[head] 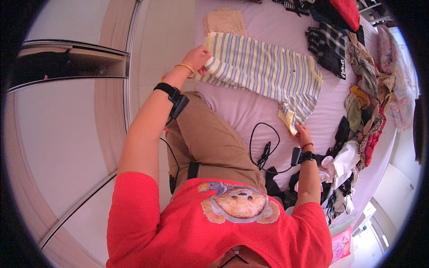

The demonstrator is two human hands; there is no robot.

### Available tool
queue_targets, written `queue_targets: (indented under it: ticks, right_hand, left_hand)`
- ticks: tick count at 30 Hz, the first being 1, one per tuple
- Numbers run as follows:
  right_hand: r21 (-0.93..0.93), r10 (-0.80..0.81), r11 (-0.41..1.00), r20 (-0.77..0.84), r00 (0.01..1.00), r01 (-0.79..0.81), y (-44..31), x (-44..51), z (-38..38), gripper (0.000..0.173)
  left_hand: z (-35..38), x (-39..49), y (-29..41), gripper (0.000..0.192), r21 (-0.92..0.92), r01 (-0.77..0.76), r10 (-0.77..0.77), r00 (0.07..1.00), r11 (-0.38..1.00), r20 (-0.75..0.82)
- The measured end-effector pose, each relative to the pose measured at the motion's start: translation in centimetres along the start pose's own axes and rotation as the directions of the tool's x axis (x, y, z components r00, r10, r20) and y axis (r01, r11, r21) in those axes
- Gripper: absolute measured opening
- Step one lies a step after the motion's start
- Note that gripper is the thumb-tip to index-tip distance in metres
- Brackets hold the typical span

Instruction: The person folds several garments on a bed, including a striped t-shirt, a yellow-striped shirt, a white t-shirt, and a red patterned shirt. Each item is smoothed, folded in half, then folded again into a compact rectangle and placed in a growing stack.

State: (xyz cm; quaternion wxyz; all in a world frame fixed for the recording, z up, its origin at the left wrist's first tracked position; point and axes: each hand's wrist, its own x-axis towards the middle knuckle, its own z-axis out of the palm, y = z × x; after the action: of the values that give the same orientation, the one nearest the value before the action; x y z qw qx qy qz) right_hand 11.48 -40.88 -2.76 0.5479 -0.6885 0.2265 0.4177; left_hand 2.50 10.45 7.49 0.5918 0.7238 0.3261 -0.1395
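Observation:
A yellow, blue and white striped short-sleeved shirt (261, 68) lies spread lengthwise on the pale pink bed sheet (231, 104). Its hem end points left and its shoulder end right. My left hand (198, 60) pinches the near corner of the hem, where the fabric curls up a little. My right hand (302, 134) grips the pale cuff of the near sleeve, drawing it towards me. Small buttons and a tiny chest emblem show on the upper face of the shirt. Whatever lies under the shirt is hidden.
A folded peach cloth (225, 22) rests beyond the hem. Black checked clothing (325, 43) and a long heap of mixed garments (363, 100) line the right side. A black cable (251, 147) loops near my right wrist. Sliding wardrobe doors (63, 120) stand at left.

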Motion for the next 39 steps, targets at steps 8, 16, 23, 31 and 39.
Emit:
queue_targets:
  ticks: [8,16,23,31,39]
  right_hand:
    - [0.078,-0.042,0.996,0.068,0.997,0.037,0.4,0.3,-0.3,0.027]
    - [-0.01,-0.002,1.0,0.062,0.998,0.002,1.2,1.6,-1.2,0.027]
    - [0.138,0.001,0.99,0.113,0.994,-0.017,0.8,1.1,-0.7,0.026]
    - [0.422,-0.29,0.877,0.087,0.953,0.229,-2.6,-4.8,-1.2,0.02]
    - [0.088,-0.784,0.619,0.127,0.608,0.78,-18.5,-19.9,-6.2,0.048]
  left_hand:
    - [-0.7,1.4,-4.0,0.017,0.141,0.096,-0.084,0.993,0.985,-0.087]
    - [2.5,2.0,-10.6,0.02,0.092,0.133,-0.099,0.947,0.987,-0.305]
    - [2.7,0.3,-8.9,0.021,-0.004,0.136,-0.131,0.941,0.991,-0.312]
    - [-0.3,-1.8,-3.4,0.014,-0.03,-0.098,0.089,0.971,0.995,-0.221]
    - [-6.0,-9.8,14.9,0.022,0.288,-0.51,0.529,0.849,0.811,0.014]
